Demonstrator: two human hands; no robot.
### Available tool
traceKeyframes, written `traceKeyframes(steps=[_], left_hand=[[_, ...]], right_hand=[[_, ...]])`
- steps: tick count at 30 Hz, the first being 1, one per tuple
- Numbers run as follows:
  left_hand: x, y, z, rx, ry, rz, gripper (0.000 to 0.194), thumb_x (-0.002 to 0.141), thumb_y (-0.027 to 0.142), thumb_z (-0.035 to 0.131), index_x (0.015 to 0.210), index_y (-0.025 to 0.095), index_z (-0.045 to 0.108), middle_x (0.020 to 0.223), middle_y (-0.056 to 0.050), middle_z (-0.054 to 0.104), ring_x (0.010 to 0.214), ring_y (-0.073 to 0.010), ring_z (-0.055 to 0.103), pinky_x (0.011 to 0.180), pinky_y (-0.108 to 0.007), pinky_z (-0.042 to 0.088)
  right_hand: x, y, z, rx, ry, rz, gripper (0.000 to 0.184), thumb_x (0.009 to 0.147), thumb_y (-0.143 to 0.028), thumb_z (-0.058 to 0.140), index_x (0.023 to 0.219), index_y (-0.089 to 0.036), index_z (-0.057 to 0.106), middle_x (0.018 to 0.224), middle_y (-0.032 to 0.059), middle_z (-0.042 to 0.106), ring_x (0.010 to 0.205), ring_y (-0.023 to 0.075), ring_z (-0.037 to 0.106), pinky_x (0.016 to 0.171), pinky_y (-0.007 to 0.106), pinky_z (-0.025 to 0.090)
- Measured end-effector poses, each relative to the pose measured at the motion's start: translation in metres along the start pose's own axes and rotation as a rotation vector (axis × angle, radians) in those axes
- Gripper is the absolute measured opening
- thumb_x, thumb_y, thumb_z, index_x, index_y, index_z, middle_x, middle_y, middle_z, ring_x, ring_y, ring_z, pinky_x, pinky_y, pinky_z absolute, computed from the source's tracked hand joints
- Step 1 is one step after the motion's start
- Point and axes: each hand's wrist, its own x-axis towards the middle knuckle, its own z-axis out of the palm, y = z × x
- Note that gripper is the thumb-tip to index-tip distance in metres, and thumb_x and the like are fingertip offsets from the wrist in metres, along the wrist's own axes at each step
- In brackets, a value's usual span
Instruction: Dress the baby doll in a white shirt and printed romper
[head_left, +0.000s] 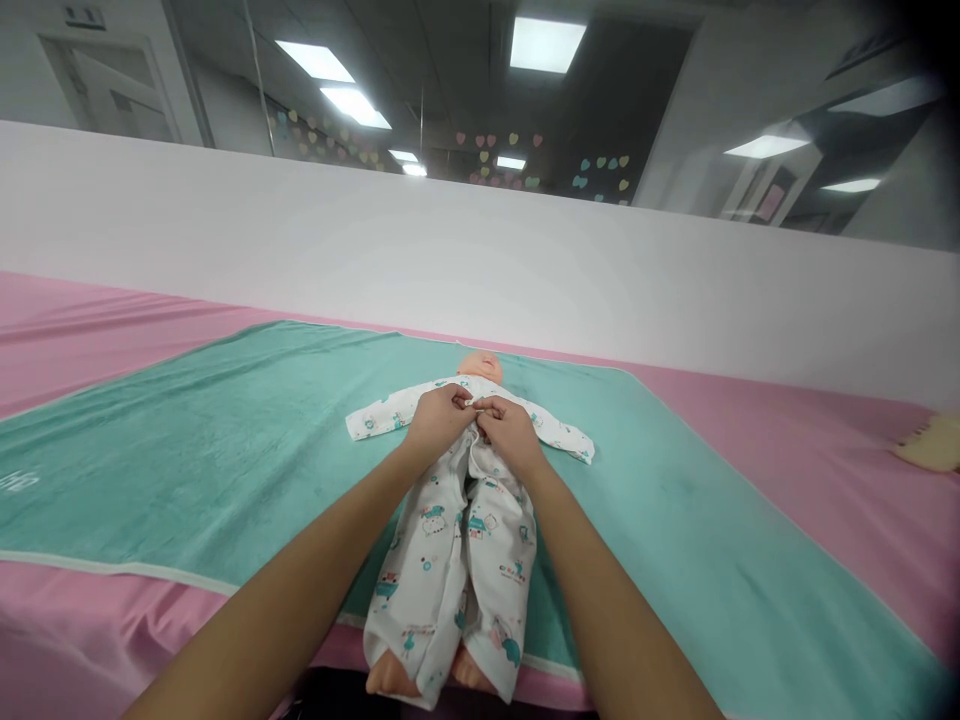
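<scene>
A baby doll (pixel 480 366) lies on its back on a teal towel (pixel 225 440), head away from me, feet at the near edge. It wears a white printed romper (pixel 457 550) with the sleeves spread out to both sides. My left hand (pixel 437 420) and my right hand (pixel 510 432) meet on the doll's chest. Both pinch the front edges of the romper together just below the neck. The fingertips touch each other there. The romper front below my hands gapes open down the middle.
The towel lies on a pink sheet (pixel 810 460) covering the table. A white wall (pixel 525 260) runs behind, with glass above it. A pale yellow object (pixel 930 442) sits at the far right edge.
</scene>
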Motion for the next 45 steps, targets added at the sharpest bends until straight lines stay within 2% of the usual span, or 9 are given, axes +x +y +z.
traceKeyframes(steps=[13,17,21,27,30,36,39,41,45], left_hand=[[0.0,-0.001,-0.002,0.171,-0.029,0.133,0.031,0.069,0.017,0.05,0.092,0.017,0.071,0.078,-0.002,0.068,0.077,-0.0181,0.06,0.075,-0.027,0.044],[0.001,-0.006,0.0,0.11,-0.025,0.154,0.033,0.068,0.016,0.05,0.096,0.017,0.067,0.075,-0.001,0.064,0.072,-0.0163,0.058,0.071,-0.026,0.044],[0.003,-0.012,0.002,0.042,-0.031,0.193,0.041,0.068,0.013,0.048,0.107,0.019,0.059,0.082,0.0,0.061,0.073,-0.0141,0.056,0.07,-0.025,0.043],[0.004,-0.014,-0.001,-0.009,-0.084,0.245,0.038,0.071,0.011,0.045,0.104,0.02,0.061,0.082,0.001,0.06,0.072,-0.0128,0.054,0.071,-0.024,0.043],[0.003,-0.014,-0.002,-0.037,-0.103,0.233,0.034,0.073,0.013,0.045,0.101,0.02,0.063,0.079,0.001,0.06,0.071,-0.0128,0.054,0.071,-0.023,0.043],[0.005,-0.014,0.002,-0.036,-0.057,0.095,0.035,0.075,0.017,0.048,0.106,0.016,0.064,0.083,-0.002,0.064,0.077,-0.0154,0.058,0.074,-0.024,0.044],[0.007,-0.013,0.003,0.007,-0.042,0.085,0.03,0.076,0.02,0.049,0.1,0.016,0.067,0.083,-0.003,0.066,0.078,-0.0168,0.057,0.074,-0.026,0.043],[0.008,-0.013,0.002,0.041,-0.042,0.122,0.023,0.075,0.019,0.048,0.086,0.017,0.068,0.077,-0.002,0.064,0.076,-0.0167,0.056,0.071,-0.026,0.041],[0.01,-0.013,-0.001,0.092,-0.09,0.199,0.017,0.072,0.019,0.046,0.058,0.017,0.055,0.056,0.002,0.046,0.061,-0.014,0.044,0.061,-0.025,0.034]], right_hand=[[0.002,0.0,0.002,-0.062,0.071,0.02,0.024,0.072,-0.025,0.046,0.085,-0.022,0.066,0.057,-0.0042,0.06,0.054,0.0101,0.053,0.055,0.02,0.04],[0.001,-0.001,0.002,-0.124,0.093,0.011,0.022,0.073,-0.027,0.046,0.083,-0.022,0.065,0.061,-0.0039,0.062,0.057,0.0109,0.054,0.056,0.021,0.04],[-0.001,-0.002,0.001,-0.176,0.131,-0.011,0.019,0.075,-0.029,0.045,0.08,-0.022,0.062,0.063,-0.0037,0.062,0.059,0.0114,0.054,0.058,0.022,0.04],[-0.001,-0.004,0.001,-0.19,0.147,-0.013,0.016,0.076,-0.029,0.044,0.077,-0.022,0.058,0.058,-0.0053,0.06,0.057,0.0114,0.053,0.057,0.022,0.039],[-0.002,-0.005,0.001,-0.154,0.139,0.009,0.016,0.076,-0.028,0.045,0.08,-0.023,0.059,0.058,-0.0056,0.061,0.056,0.0115,0.054,0.057,0.022,0.039],[-0.002,-0.007,0.001,-0.111,0.122,0.033,0.02,0.074,-0.026,0.046,0.086,-0.023,0.062,0.059,-0.005,0.062,0.056,0.0116,0.057,0.058,0.022,0.041],[-0.002,-0.007,0.001,-0.116,0.125,0.031,0.021,0.074,-0.026,0.047,0.087,-0.023,0.063,0.059,-0.0051,0.062,0.054,0.0112,0.057,0.058,0.022,0.042],[-0.002,-0.006,0.001,-0.121,0.125,0.028,0.022,0.074,-0.026,0.047,0.088,-0.023,0.064,0.059,-0.0051,0.062,0.054,0.011,0.056,0.058,0.022,0.042],[-0.002,-0.006,0.001,-0.127,0.122,0.018,0.022,0.075,-0.027,0.047,0.088,-0.023,0.065,0.059,-0.0053,0.061,0.055,0.011,0.056,0.059,0.022,0.042]])
